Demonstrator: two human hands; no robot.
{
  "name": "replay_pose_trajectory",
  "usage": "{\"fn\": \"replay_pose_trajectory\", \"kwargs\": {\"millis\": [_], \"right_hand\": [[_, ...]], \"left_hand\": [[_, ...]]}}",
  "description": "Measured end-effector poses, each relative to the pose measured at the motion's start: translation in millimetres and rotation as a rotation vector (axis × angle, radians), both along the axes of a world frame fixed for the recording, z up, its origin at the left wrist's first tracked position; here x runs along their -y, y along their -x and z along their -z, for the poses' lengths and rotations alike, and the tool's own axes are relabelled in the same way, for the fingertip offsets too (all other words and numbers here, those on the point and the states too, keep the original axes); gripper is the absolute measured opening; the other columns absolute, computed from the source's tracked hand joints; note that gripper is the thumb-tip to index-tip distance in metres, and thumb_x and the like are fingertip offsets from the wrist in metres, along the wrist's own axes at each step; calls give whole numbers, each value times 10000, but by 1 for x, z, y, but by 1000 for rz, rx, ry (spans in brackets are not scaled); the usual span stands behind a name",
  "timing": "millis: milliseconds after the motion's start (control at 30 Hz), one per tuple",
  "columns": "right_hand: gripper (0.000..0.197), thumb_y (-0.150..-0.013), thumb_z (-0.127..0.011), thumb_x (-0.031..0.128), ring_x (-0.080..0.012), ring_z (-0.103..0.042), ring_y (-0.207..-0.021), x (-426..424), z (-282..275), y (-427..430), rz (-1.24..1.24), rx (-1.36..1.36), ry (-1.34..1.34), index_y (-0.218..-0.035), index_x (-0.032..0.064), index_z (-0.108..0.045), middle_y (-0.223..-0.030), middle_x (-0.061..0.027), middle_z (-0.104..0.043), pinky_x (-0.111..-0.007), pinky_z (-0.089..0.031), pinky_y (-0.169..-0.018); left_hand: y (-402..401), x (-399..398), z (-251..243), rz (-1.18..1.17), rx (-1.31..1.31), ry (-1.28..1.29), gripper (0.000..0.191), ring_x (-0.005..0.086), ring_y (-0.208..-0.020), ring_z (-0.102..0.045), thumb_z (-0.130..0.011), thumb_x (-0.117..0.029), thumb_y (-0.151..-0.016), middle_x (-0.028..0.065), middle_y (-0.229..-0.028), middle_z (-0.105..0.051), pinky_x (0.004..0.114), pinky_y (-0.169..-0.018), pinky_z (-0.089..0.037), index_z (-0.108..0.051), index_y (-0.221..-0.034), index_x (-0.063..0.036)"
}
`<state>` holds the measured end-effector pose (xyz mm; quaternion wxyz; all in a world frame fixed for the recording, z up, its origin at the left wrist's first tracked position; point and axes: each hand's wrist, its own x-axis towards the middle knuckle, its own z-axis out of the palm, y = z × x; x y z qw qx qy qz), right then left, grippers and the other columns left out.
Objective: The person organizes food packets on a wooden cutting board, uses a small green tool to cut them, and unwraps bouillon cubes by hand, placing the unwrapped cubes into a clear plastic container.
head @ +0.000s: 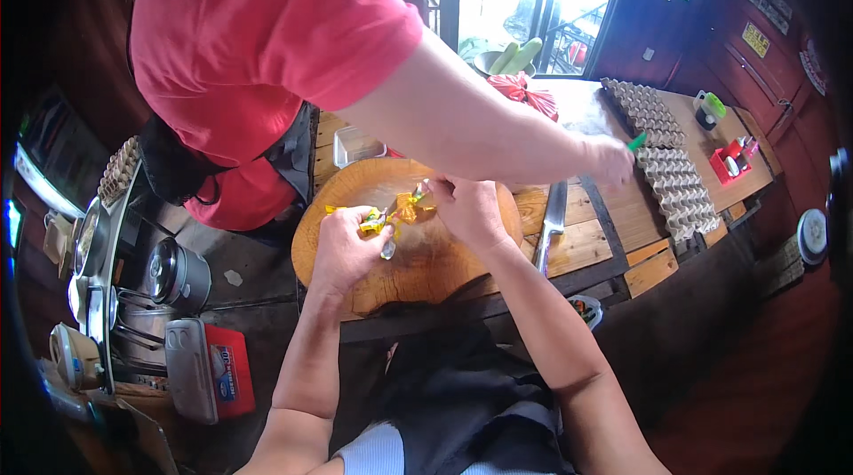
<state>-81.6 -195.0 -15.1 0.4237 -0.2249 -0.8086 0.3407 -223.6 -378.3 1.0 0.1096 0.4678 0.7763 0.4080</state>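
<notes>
Above a thick wooden chopping board [426, 275], my left hand [350, 248] grips one end of a torn yellow wrapper [372, 222]. Opposite it, my right hand [470, 212] pinches another piece of wrapper by a small yellow-orange block [404, 207], perhaps a stock cube, that shows between both hands. My right fingertips are partly hidden under the arm of another person. To the right of the board lies a large knife [553, 222] with its blade pointing away from me.
A person in a red shirt [266, 28] reaches across above the board, their hand [610, 158] near cardboard egg trays [673, 188]. A clear plastic container [356, 145] stands behind the board. Farther back are a red plastic bag [523, 92] and a bowl of long green vegetables [520, 58].
</notes>
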Motion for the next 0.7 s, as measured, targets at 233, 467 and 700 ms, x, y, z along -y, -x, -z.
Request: {"fn": "replay_pose_trajectory", "kwargs": {"millis": [233, 467, 700], "right_hand": [[85, -944, -784, 34, -387, -770, -935, 3, -7, 4, -15, -30, -125, -1023, 45, -812, -994, -152, -780, -476, -617, -831], [140, -894, -850, 110, -359, -726, -1083, 38, -2, -1, -152, 107, -232, -1032, 89, -840, -1055, -115, -756, -468, -602, -943], [62, -911, -819, 85, -367, -724, -1072, 38, 6, -3, -133, 199, -273, -968, 62, -815, -1056, -136, -757, -479, -596, -946]], "left_hand": [[11, -12, 8, -80, 341, -74, 193, 69, -756, -688, -847, -152, -1009, 15, -849, -796, 303, -688, -548, -843, -1012, 41], [11, -22, 6, -68, 351, -157, 202, 73, -809, -711, -794, -141, -1051, 40, -905, -827, 310, -728, -565, -844, -1077, 53], [8, -26, 15, -88, 342, -160, 212, 93, -851, -739, -759, -131, -1092, 59, -977, -822, 320, -721, -639, -823, -1148, 63]]}}
